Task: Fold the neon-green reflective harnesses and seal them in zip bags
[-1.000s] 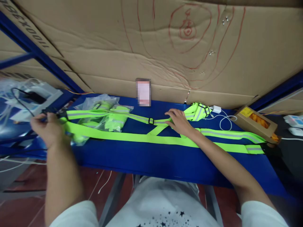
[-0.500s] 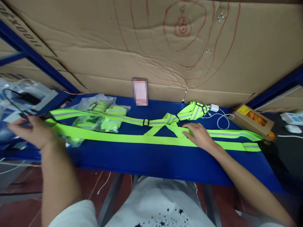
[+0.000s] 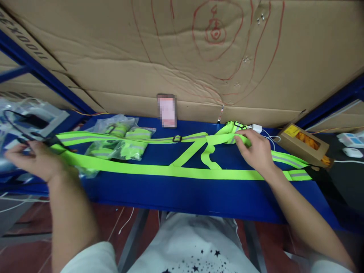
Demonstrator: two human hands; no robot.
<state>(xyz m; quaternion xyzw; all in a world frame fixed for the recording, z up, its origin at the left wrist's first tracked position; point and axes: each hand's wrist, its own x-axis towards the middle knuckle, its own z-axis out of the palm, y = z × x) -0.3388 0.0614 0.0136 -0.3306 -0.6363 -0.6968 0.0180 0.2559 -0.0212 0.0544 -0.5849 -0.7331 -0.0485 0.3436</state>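
A neon-yellow reflective harness (image 3: 159,168) with grey stripes stretches across the blue table. Its long front band lies nearly straight, and two short pieces join it to the upper strap. My right hand (image 3: 256,149) pinches that upper strap between thumb and fingers, right of a black slider buckle (image 3: 177,139). At the far left, my left hand (image 3: 40,161) is closed at the harness's black end; the fingers partly hide what they grip. Behind the right hand lies a folded neon bundle (image 3: 231,127) with a black buckle.
Clear bags (image 3: 133,142) of folded neon straps lie under the harness's left half. A phone (image 3: 167,110) leans on the cardboard wall (image 3: 113,57). At right are a small carton (image 3: 303,146) with orange contents, a white charger (image 3: 256,128) and cable. Cables and plastic crowd the left end.
My right hand has lifted off the front band, moved up and right, and taken the upper strap, pulling its bunched middle open. My left hand has stayed almost in place.
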